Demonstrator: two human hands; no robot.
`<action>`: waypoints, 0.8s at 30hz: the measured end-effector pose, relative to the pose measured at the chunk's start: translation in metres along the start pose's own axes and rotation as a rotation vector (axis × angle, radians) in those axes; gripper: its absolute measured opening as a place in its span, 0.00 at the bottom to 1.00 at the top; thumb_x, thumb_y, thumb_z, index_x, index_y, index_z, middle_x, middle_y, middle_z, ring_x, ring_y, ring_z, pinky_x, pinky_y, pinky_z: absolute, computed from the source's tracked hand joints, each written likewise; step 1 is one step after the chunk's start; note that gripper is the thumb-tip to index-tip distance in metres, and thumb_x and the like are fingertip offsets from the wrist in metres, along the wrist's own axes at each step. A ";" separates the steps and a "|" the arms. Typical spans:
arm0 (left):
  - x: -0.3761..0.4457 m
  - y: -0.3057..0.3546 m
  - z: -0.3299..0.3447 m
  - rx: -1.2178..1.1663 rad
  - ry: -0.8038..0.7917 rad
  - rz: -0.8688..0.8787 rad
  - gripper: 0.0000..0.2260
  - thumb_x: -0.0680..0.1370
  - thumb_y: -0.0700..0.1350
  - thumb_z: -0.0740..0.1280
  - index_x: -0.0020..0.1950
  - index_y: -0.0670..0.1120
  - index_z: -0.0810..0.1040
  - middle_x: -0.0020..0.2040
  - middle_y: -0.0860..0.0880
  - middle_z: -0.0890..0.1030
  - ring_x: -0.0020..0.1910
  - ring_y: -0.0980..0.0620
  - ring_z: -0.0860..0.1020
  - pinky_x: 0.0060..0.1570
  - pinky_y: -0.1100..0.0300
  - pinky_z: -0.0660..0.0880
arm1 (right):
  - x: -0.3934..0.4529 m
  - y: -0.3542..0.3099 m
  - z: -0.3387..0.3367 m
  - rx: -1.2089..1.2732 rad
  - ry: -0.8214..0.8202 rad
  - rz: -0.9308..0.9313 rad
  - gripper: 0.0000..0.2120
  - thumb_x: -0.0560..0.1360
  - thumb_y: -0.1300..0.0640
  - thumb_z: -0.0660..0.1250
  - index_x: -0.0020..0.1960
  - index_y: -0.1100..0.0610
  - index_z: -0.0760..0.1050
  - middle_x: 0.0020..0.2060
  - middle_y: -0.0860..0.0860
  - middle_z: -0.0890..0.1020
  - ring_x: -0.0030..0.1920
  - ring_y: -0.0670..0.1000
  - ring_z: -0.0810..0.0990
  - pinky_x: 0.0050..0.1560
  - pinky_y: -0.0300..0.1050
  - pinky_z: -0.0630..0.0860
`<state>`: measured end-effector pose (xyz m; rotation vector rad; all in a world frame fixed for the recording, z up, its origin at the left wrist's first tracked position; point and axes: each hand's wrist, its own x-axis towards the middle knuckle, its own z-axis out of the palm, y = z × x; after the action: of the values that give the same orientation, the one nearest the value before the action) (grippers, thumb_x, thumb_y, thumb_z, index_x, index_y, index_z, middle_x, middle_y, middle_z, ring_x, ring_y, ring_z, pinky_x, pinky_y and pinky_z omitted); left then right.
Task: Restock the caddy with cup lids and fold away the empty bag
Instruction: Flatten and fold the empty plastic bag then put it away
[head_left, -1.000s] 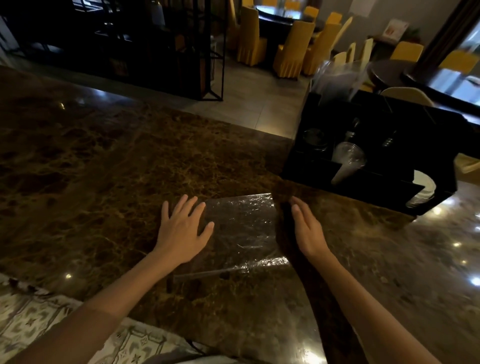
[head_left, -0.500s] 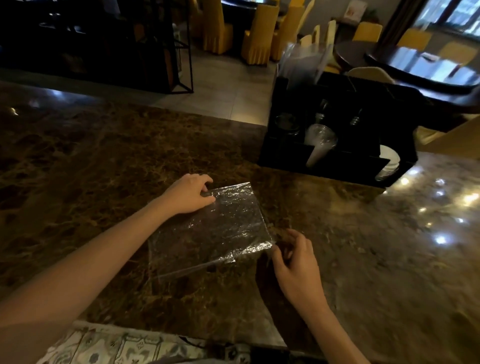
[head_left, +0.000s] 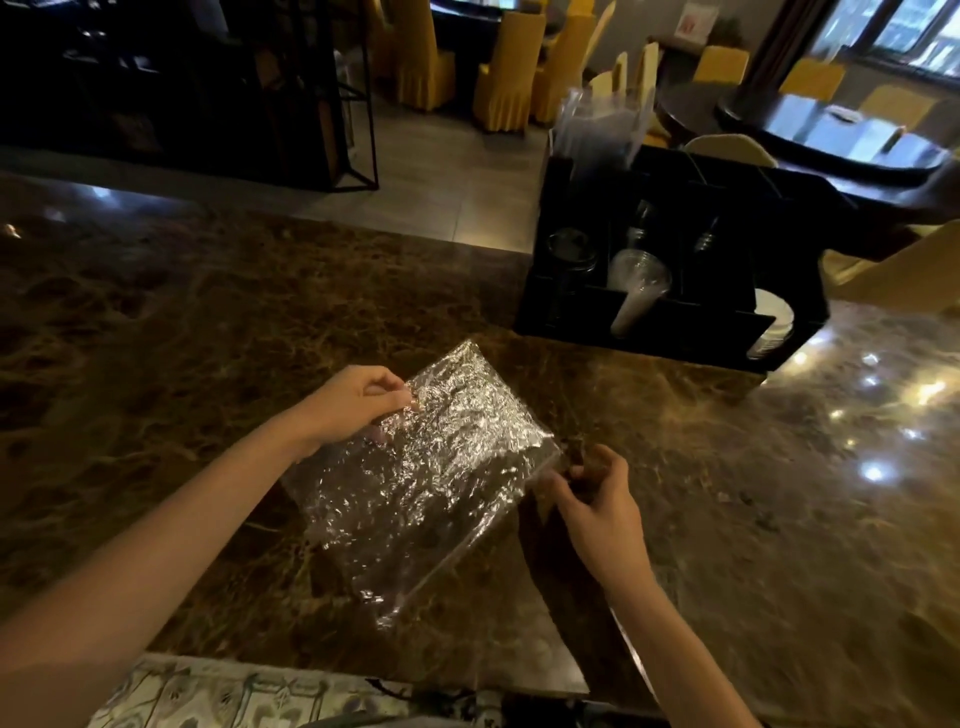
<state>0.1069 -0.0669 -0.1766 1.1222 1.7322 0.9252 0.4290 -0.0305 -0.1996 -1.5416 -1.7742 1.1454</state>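
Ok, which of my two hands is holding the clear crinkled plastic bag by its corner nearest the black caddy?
The left hand pinches that far corner of the clear crinkled plastic bag; the right hand grips the bag's right-side corner, nearer you.

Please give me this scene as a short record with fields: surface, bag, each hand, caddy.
surface: brown marble counter
bag: clear plastic bag, crinkled, empty, on the counter
left hand: pinches the bag's far left corner
right hand: pinches the bag's right corner
caddy: black caddy, behind the bag, apart from it, holds clear cups and white lids
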 end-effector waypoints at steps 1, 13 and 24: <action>-0.003 -0.001 -0.001 -0.055 0.024 0.003 0.05 0.79 0.46 0.70 0.53 0.47 0.81 0.43 0.56 0.86 0.43 0.58 0.83 0.38 0.62 0.81 | 0.004 0.000 0.001 0.089 -0.001 0.029 0.38 0.75 0.42 0.73 0.77 0.51 0.59 0.54 0.42 0.79 0.50 0.38 0.82 0.45 0.32 0.76; -0.018 -0.018 0.008 -0.472 0.267 0.003 0.07 0.80 0.44 0.69 0.57 0.45 0.81 0.51 0.48 0.87 0.48 0.50 0.86 0.43 0.59 0.83 | 0.024 -0.038 0.034 0.469 -0.332 0.169 0.32 0.67 0.44 0.80 0.67 0.50 0.72 0.49 0.49 0.88 0.49 0.44 0.87 0.39 0.35 0.81; -0.028 -0.032 -0.007 -0.379 0.052 -0.021 0.23 0.68 0.49 0.77 0.62 0.48 0.78 0.54 0.47 0.87 0.52 0.48 0.85 0.47 0.58 0.80 | 0.039 -0.036 0.020 0.386 -0.282 0.041 0.05 0.76 0.50 0.76 0.44 0.50 0.87 0.38 0.54 0.87 0.37 0.43 0.82 0.37 0.32 0.77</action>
<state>0.0969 -0.1043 -0.1958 0.8355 1.5215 1.2179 0.3856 0.0020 -0.1847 -1.2373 -1.5704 1.6800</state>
